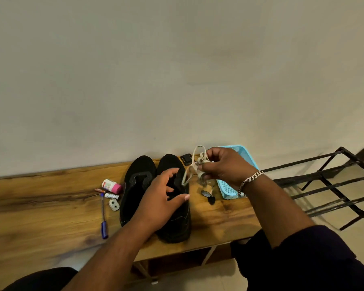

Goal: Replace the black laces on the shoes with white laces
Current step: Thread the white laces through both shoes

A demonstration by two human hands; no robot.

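On the wooden table (51, 206), the right hand (225, 166) pinches white laces (198, 162) beside a blue basket (229, 189); left hand (162, 198) spread open.

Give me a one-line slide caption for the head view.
Right hand holds bundled white laces above black shoes on wooden table; left hand reaches in.

On a wooden table (40, 206) against a pale wall (177, 70): a white bottle with pink cap (111, 185) lying on its side, a blue pen (103, 215), a marker (111, 196), a small white two-holed piece (114, 204). Toward the right, a small black box (186, 159), a light blue basket (229, 189), a dark round item (207, 195). Beyond the table's right end, a black metal rack (328, 185).
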